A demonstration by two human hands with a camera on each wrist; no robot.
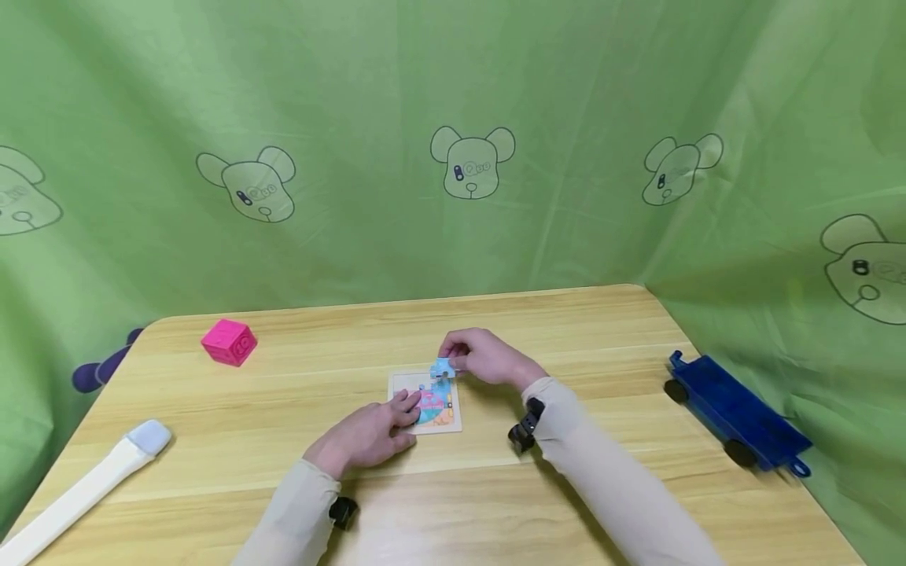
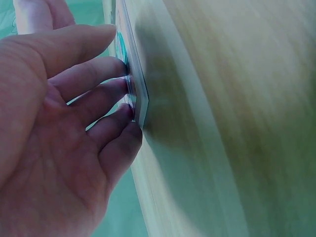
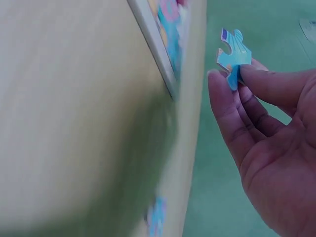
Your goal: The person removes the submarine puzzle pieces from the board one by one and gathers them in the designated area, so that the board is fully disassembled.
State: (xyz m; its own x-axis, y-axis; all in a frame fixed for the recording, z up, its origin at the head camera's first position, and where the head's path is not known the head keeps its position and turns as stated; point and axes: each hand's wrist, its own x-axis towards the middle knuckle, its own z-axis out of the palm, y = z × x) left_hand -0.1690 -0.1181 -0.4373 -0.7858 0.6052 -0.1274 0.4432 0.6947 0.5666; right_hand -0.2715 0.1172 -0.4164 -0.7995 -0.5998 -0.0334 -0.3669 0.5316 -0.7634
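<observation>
A small square jigsaw puzzle tray (image 1: 456, 417) with a pale border lies mid-table, partly filled with pink, blue and orange pieces. My left hand (image 1: 370, 437) rests its fingertips on the tray's left side, covering part of the picture. In the left wrist view, those fingers bend lightly against the tray's edge (image 2: 141, 96). Over the tray's top right corner, my right hand (image 1: 490, 358) pinches a light blue puzzle piece (image 1: 442, 368) between thumb and fingers. The right wrist view shows this puzzle piece (image 3: 236, 57) raised off the table, its notched side facing out.
Another puzzle piece (image 3: 157, 217) lies on the table, seen in the right wrist view. A pink block (image 1: 230, 342) sits back left, and a white-handled brush-like thing (image 1: 92, 483) at front left. At the right edge stands a blue toy wagon (image 1: 736, 409). Green curtains (image 1: 340, 259) surround the table.
</observation>
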